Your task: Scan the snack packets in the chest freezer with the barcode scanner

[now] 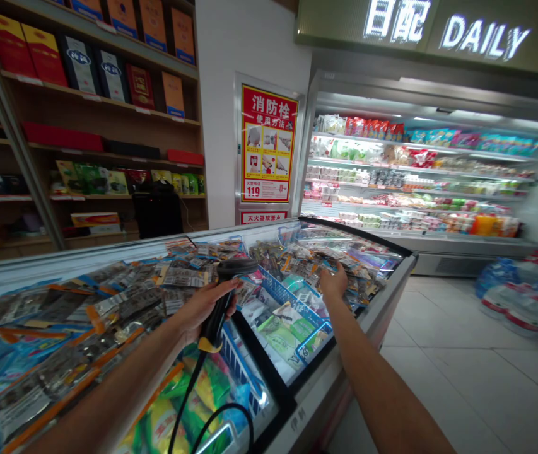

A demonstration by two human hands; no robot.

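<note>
A black barcode scanner (236,268) with a yellow-tipped grip is upright in my left hand (205,309), whose fingers wrap round its handle. Its black cable (188,394) hangs down and loops over the freezer. My right hand (333,284) reaches over the far right half of the freezer, its fingers curled at a silvery flat packet (351,271) among the pile there; the fingertips are partly hidden. Many more flat packets (131,296) with orange and blue edges lie heaped on the glass top to the left.
The chest freezer (306,410) has a dark frame; bagged goods (278,334) and blue baskets (238,353) show under its glass. Wooden shelves (108,113) of boxes stand back left. A lit refrigerated display (420,170) is behind, with bottled water packs (519,296) on the floor at right.
</note>
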